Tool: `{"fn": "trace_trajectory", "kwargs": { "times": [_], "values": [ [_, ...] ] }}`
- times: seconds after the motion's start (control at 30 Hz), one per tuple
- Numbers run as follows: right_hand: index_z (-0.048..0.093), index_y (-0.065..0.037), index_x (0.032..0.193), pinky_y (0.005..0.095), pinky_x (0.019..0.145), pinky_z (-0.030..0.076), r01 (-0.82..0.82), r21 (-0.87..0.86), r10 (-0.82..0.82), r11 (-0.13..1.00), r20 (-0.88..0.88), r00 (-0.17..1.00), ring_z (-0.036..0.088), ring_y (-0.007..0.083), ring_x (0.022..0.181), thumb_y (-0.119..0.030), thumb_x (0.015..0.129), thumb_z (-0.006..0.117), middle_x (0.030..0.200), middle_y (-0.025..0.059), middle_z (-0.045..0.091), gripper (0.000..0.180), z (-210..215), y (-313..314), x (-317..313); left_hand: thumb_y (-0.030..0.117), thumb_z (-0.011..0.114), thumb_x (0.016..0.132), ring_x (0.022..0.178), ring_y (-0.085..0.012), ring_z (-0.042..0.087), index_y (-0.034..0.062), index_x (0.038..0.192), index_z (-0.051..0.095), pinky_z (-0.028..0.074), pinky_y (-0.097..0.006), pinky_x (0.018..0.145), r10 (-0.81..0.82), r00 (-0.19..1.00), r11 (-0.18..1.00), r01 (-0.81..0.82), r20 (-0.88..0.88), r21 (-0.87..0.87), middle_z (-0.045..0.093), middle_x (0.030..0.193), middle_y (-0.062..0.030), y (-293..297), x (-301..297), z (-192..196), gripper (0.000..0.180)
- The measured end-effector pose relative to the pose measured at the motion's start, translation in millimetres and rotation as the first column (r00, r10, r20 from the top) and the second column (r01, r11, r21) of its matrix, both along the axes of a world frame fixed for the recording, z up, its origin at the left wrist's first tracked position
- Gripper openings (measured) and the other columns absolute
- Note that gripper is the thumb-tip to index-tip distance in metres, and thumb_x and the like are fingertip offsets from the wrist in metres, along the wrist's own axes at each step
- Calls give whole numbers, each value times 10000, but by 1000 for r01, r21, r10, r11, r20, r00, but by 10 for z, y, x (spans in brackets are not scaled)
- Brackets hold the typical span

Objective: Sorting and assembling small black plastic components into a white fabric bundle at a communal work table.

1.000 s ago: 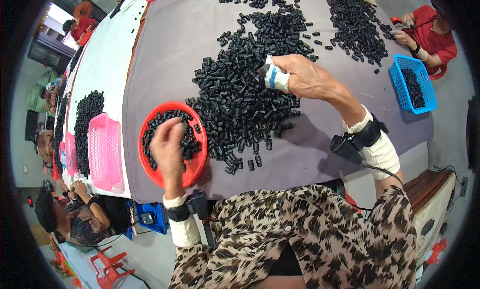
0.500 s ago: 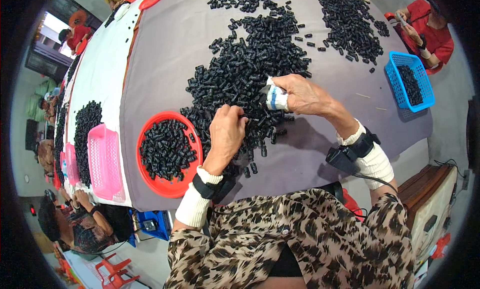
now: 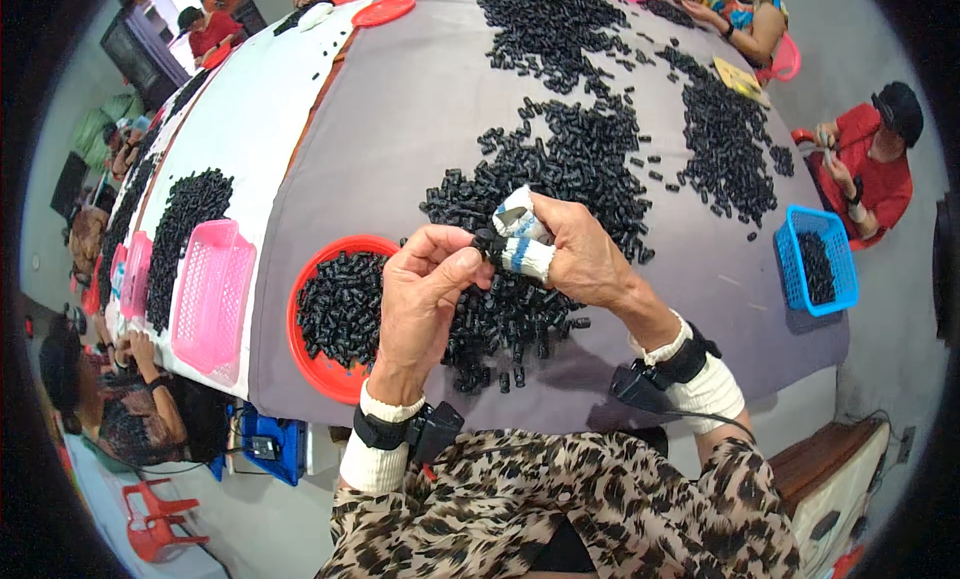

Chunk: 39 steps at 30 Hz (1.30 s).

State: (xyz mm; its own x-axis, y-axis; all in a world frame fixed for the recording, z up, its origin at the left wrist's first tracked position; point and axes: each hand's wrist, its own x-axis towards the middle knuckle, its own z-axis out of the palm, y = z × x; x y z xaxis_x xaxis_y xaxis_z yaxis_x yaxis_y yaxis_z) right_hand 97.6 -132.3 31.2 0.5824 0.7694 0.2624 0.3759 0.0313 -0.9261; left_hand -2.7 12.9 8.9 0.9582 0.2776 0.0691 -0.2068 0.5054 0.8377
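Where the two hands meet just above the centre of the frame, a small black cylindrical plastic piece (image 3: 486, 243) is pinched between them: the left hand (image 3: 425, 294) is closed with thumb and forefinger tips on it, and the right hand (image 3: 570, 254), its fingertips wrapped in white and blue tape, grips it from the other side, though the piece is too small to tell whether it is one part or two being joined. Directly beneath the hands, and running toward the upper middle of the frame, lies a large loose heap of the same black pieces (image 3: 560, 169) on the grey tablecloth (image 3: 400, 129); judging by its size, most of the work is still to do. Left of centre sits a round red plastic tray (image 3: 330, 371) already roughly covered with black pieces, which looks like the finished share so far. Further out, at the left edge, a pink perforated plastic basket (image 3: 210, 289) rests beside another dark pile on white cloth. At right a blue plastic basket (image 3: 815, 259) holds more pieces, near a person in a red shirt (image 3: 870, 154).
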Motion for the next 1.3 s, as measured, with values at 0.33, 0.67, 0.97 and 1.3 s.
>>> {"fn": "trace_trajectory", "kwargs": {
  "times": [0.33,0.67,0.97,1.3],
  "values": [
    [536,-25,1086,221,627,453,6,10,-7,1000,16,1000,520,60,700,-70,763,628,814,13,595,339,225,128,-121,46,612,809,692,-146,587,-5,1016,563,488,-271,639,-80,996,965,70,-32,-255,614,850,-70,65,-42,122,219],
    [546,-28,1100,199,635,450,-18,19,20,1000,-106,994,528,44,709,-37,749,631,814,-9,592,361,196,106,-78,130,561,862,818,-133,587,34,1004,572,499,-310,746,-147,989,940,148,26,-306,608,919,-46,52,-5,58,172],
    [567,-74,1060,163,398,315,-75,160,137,984,-420,897,421,12,473,-110,768,650,663,-56,508,306,14,86,54,102,559,862,722,-159,594,15,963,574,500,-301,695,-167,986,921,155,-3,-357,613,869,-76,3,40,80,134],
    [561,-67,1039,170,419,331,-76,80,97,994,-295,950,423,9,501,-96,777,633,680,-51,515,273,125,110,10,133,586,855,675,-131,581,-3,959,580,495,-257,637,-62,998,974,61,2,-218,611,837,-62,10,61,46,171]
  ]
}}
